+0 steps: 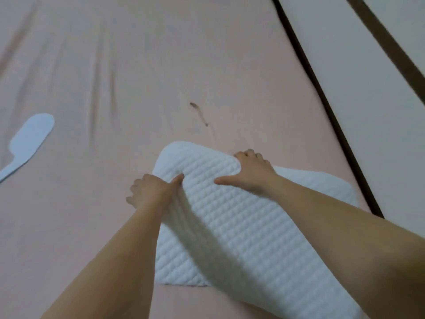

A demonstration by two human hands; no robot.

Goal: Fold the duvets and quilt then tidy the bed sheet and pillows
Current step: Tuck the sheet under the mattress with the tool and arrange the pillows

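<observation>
A white quilted pillow point(230, 217) lies on the pink bed sheet point(142, 65), near the bed's right side. My left hand point(151, 189) grips its left edge, thumb on top and fingers curled round the side. At the far edge my right hand point(250, 171) holds the pillow, with the thumb spread across the top and the fingers bent over the rim. That far end looks lifted a little off the sheet. The sheet shows long creases at the left and a small brown mark point(200, 113) in the middle.
A flat white paddle-shaped object point(30, 139) lies on the sheet at the left. The bed's dark right edge point(322, 93) runs diagonally, with a pale wall or panel point(368, 77) and a brown strip beyond it.
</observation>
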